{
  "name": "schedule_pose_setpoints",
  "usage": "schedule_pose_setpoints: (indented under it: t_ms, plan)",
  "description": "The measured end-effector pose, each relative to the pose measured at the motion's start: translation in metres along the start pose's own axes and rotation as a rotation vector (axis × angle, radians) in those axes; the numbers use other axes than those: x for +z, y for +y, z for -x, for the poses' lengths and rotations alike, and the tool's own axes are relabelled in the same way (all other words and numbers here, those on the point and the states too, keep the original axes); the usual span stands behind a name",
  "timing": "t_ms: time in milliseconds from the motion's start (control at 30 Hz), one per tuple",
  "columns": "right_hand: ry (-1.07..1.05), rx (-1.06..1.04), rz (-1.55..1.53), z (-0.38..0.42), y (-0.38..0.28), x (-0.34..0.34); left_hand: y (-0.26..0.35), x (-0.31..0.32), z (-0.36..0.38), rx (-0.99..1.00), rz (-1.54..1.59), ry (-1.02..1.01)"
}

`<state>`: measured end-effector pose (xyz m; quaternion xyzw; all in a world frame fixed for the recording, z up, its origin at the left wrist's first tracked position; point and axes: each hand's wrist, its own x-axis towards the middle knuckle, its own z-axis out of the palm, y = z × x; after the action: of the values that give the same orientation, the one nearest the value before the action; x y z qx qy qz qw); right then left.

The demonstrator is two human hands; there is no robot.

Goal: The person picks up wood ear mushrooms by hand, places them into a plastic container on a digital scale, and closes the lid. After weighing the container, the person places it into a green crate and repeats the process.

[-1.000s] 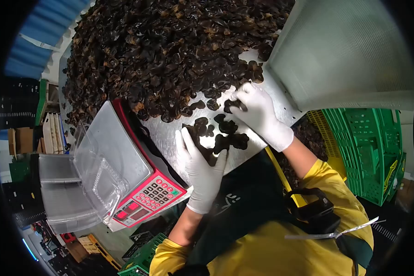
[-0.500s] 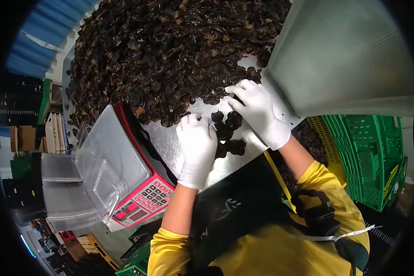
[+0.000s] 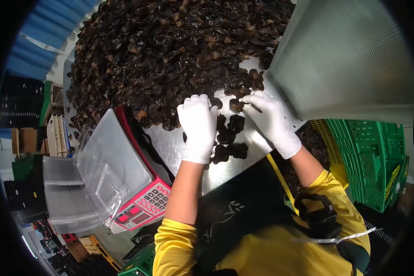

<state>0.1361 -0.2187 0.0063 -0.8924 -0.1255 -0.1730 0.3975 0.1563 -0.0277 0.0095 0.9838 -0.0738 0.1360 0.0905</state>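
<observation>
A large heap of dark brown wood ear mushrooms (image 3: 170, 60) covers the metal table (image 3: 163, 142). My left hand (image 3: 198, 126), in a white glove, reaches the heap's near edge with its fingers curled; what lies under the fingertips is hidden. My right hand (image 3: 273, 122), also gloved, pinches the edge of a single wood ear mushroom (image 3: 237, 105) between thumb and fingers, low over the metal. Between my hands and nearer my body lies a small cluster of loose wood ear mushrooms (image 3: 226, 136).
Left of my hands stands a red and white digital scale (image 3: 152, 200) with clear plastic trays (image 3: 108, 193) on and beside it. A grey-green upright panel (image 3: 340, 64) borders the right side. Beyond it are green crates (image 3: 365, 156) and a yellow basket (image 3: 326, 138).
My left hand has moved forward to the heap's edge. My right hand has drawn back slightly to the right, with a wood ear mushroom at its fingertips.
</observation>
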Motion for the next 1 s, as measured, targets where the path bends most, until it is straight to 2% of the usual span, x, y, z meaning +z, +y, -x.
schedule_pose_setpoints:
  t_ms: [100,167,200,233,300,333,467,500,567,600,667,700,767,800,833,867,900,933,967,1000]
  plan:
    - [-0.079,0.028,-0.039,0.004,0.008,-0.007,-0.001,0.006,0.002,0.024,0.005,0.074]
    - [-0.068,0.143,-0.213,0.006,0.016,-0.003,0.002,0.008,0.002,-0.044,0.059,0.086]
    - [-0.145,0.286,-0.325,0.005,0.015,-0.006,0.003,0.009,0.002,-0.045,0.065,0.084]
    - [-0.146,0.288,-0.319,0.004,0.014,-0.008,0.002,0.009,0.002,-0.051,0.114,0.079]
    - [-0.215,0.592,-0.719,0.001,0.013,-0.008,0.002,0.009,0.002,-0.054,0.162,0.077]
    - [-0.232,0.596,-0.713,0.0,0.016,-0.008,0.002,0.009,0.002,-0.05,0.185,0.1]
    - [-0.224,0.5,-0.558,0.001,0.014,-0.017,0.007,-0.008,0.009,-0.095,0.231,0.185]
    - [-0.223,0.501,-0.557,0.002,0.011,-0.022,0.011,-0.017,0.014,-0.094,0.34,0.216]
    - [-0.13,0.329,-0.347,0.006,0.007,-0.032,0.035,-0.028,0.037,-0.024,0.64,0.291]
    - [-0.146,0.353,-0.376,0.007,0.002,-0.04,0.055,-0.036,0.058,0.058,0.654,0.133]
    - [-0.172,0.338,-0.363,0.007,0.001,-0.048,0.091,-0.042,0.093,0.409,0.416,-0.481]
    - [-0.186,0.342,-0.357,0.007,0.0,-0.05,0.097,-0.047,0.106,0.472,0.673,-0.346]
    - [-0.251,0.31,-0.261,0.009,-0.001,-0.045,0.093,-0.05,0.116,0.455,0.688,-0.318]
    - [-0.312,0.282,-0.166,0.011,-0.003,-0.043,0.085,-0.054,0.115,0.371,0.704,-0.25]
    - [-0.399,0.17,-0.149,0.01,-0.01,-0.04,0.072,-0.061,0.109,0.288,0.717,-0.183]
    - [-0.443,0.15,-0.183,0.01,-0.01,-0.034,0.057,-0.071,0.098,0.147,0.703,-0.409]
    - [-0.485,0.125,-0.217,0.009,-0.01,-0.026,0.043,-0.07,0.095,0.134,0.675,-0.171]
    - [-0.454,0.103,-0.181,-0.001,-0.016,-0.024,0.032,-0.07,0.099,0.122,0.538,0.04]
    - [-0.456,0.097,-0.185,-0.009,-0.017,-0.018,0.023,-0.074,0.1,-0.044,0.584,-0.089]
    - [-0.237,-0.048,-0.031,-0.017,-0.016,-0.013,0.019,-0.073,0.103,-0.053,0.51,-0.081]
